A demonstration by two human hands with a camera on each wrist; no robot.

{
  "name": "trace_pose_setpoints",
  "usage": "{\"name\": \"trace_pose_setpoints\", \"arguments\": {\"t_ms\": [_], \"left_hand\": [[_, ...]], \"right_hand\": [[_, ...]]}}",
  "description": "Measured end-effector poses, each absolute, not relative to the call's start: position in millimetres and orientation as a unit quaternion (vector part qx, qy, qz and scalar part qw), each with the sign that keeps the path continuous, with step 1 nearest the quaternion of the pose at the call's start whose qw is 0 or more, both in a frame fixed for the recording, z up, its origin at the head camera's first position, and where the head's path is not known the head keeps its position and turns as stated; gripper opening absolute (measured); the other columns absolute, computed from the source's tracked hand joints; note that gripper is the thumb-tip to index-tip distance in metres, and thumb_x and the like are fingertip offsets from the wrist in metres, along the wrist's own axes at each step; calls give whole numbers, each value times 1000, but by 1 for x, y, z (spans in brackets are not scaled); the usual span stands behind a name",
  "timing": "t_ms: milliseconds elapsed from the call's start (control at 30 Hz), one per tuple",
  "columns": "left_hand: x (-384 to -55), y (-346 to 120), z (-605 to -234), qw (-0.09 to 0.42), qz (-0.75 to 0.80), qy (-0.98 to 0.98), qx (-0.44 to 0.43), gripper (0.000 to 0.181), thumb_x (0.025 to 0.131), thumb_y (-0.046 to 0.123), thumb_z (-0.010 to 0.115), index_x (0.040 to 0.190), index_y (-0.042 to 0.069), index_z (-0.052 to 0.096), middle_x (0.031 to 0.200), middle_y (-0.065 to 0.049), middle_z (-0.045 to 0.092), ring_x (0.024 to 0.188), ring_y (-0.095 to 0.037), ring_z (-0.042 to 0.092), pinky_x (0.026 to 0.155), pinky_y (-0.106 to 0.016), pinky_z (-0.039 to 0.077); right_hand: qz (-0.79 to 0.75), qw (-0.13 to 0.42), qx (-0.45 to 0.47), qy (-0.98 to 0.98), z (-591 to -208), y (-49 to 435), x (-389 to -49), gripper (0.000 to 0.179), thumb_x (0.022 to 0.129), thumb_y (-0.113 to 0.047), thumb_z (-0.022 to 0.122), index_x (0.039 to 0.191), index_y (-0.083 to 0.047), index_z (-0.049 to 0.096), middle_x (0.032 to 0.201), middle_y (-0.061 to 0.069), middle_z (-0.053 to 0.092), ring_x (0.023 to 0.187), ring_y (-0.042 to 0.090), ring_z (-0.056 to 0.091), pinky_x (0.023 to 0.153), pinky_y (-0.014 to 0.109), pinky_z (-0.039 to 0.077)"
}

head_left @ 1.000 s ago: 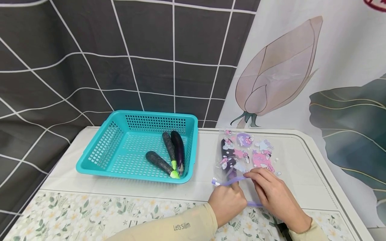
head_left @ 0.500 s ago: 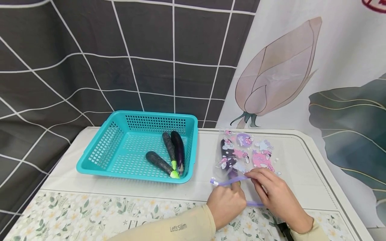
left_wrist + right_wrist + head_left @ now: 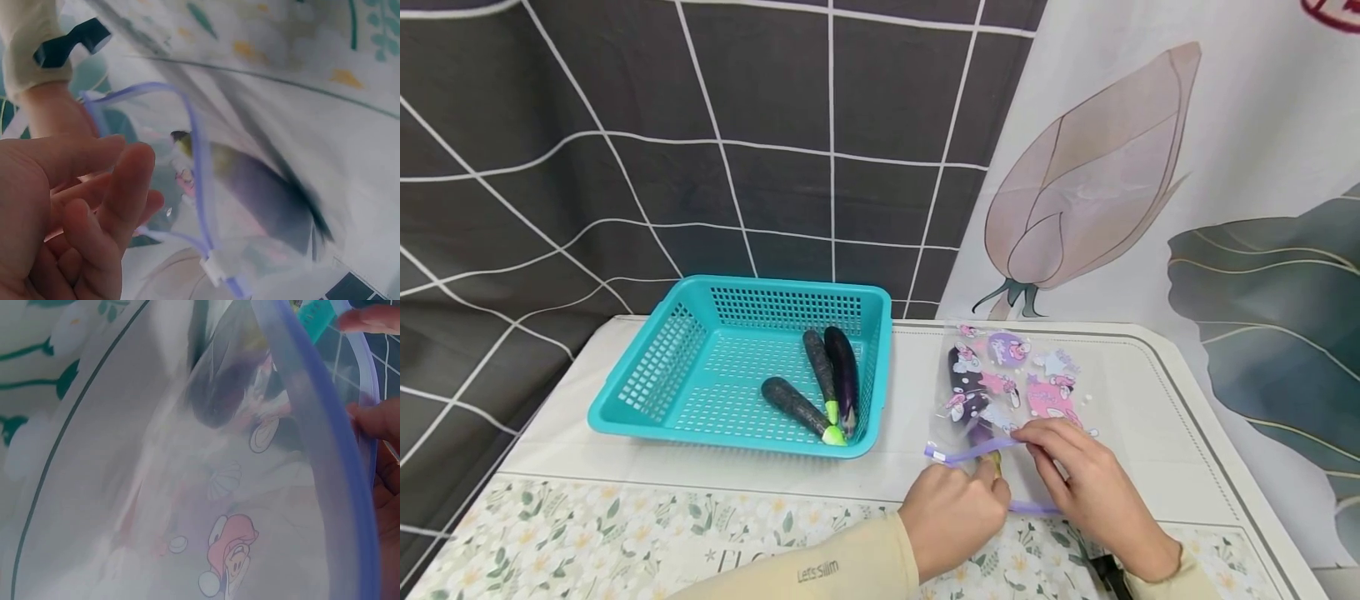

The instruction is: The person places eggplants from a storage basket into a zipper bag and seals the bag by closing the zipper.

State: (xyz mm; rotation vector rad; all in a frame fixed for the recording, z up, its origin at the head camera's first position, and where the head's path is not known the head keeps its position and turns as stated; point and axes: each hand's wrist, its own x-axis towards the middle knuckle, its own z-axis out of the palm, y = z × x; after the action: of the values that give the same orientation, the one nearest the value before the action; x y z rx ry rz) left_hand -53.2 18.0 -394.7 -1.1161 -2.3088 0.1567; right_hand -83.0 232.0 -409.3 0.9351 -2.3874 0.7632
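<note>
A clear zip bag point(image 3: 1052, 400) with pink and purple cartoon prints lies flat, its purple-edged mouth parted. Inside it rests a dark eggplant point(image 3: 966, 375), whose greenish stem end point(image 3: 187, 144) reaches the mouth in the left wrist view. Beside that stem my left hand point(image 3: 957, 518) has its fingers loosely bent, holding nothing. With thumb and fingertips my right hand point(image 3: 1093, 492) pinches the bag's upper edge and keeps it raised. At the mouth's left corner sits a white slider point(image 3: 215, 269). Through the plastic, the eggplant's rounded end point(image 3: 215, 394) shows blurred in the right wrist view.
A teal basket point(image 3: 882, 358) stands to the left on the white table point(image 3: 910, 400). In its right half lie a glossy eggplant point(image 3: 844, 367) and two dark, green-ended vegetables point(image 3: 797, 404). A floral cloth print point(image 3: 580, 525) covers the table's front.
My left hand has drawn back a little to the lower left, away from the eggplant's stem, which shows more now. The right hand keeps its pinch on the bag's edge.
</note>
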Motion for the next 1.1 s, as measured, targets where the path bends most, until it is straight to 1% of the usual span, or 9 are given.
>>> {"name": "trace_pose_setpoints", "arguments": {"t_ms": [133, 233, 333, 467, 600, 767, 933, 1100], "left_hand": [[-54, 13, -388, 274, 25, -864, -421, 8, 89, 21, 69, 83, 22, 74, 93, 5, 72, 51, 0, 54, 35, -21, 37], [-55, 9, -383, 264, 11, -868, -420, 8, 91, 20, 69, 90, 21, 76, 97, 7, 73, 49, 0, 55, 36, -20, 39], [-56, 5, -379, 257, -2, -872, -416, 10, 92, 20, 68, 95, 21, 78, 98, 9, 73, 48, -1, 56, 36, -20, 38], [-56, 0, -376, 250, -16, -876, -412, 10, 92, 21, 69, 96, 21, 77, 100, 10, 73, 47, -4, 57, 35, -21, 34], [-57, -4, -372, 247, -23, -877, -410, 10, 92, 19, 69, 98, 19, 77, 99, 9, 73, 49, -6, 60, 35, -21, 37], [-57, -14, -364, 251, -37, -881, -398, 10, 95, 20, 67, 95, 18, 77, 94, 7, 73, 47, -9, 60, 35, -22, 38], [-58, -24, -356, 257, -63, -884, -385, 8, 93, 18, 69, 95, 18, 77, 98, 5, 74, 43, -10, 58, 35, -23, 38], [-62, -32, -350, 263, -69, -888, -371, 11, 90, 21, 73, 99, 18, 78, 102, 4, 75, 43, -13, 60, 35, -23, 40]], "right_hand": [[280, 230, 339, -868, -410, 233, -84, 38, 108, -31, 41, 106, -8, 71, 106, 2, 67, 101, 18, 62, 99, 10, 37], [283, 234, 339, -866, -410, 233, -84, 38, 108, -31, 41, 106, -8, 71, 106, 2, 67, 100, 16, 62, 97, 9, 39], [283, 234, 337, -867, -409, 234, -84, 38, 108, -32, 41, 106, -8, 71, 106, 1, 67, 100, 15, 61, 93, 10, 41], [279, 228, 330, -873, -409, 234, -83, 39, 108, -33, 41, 107, -9, 71, 106, 1, 67, 101, 15, 61, 92, 10, 42], [280, 227, 329, -873, -409, 234, -83, 39, 108, -33, 41, 107, -8, 71, 107, 1, 68, 101, 16, 62, 93, 11, 41], [286, 228, 335, -869, -409, 233, -83, 38, 108, -32, 42, 107, -9, 71, 106, 1, 67, 100, 15, 61, 91, 11, 42], [286, 226, 335, -869, -409, 233, -83, 37, 108, -32, 42, 107, -9, 71, 106, 1, 67, 100, 14, 61, 89, 11, 43], [283, 225, 335, -870, -409, 232, -82, 38, 108, -32, 41, 107, -9, 71, 107, 0, 67, 99, 14, 61, 89, 11, 43]]}}
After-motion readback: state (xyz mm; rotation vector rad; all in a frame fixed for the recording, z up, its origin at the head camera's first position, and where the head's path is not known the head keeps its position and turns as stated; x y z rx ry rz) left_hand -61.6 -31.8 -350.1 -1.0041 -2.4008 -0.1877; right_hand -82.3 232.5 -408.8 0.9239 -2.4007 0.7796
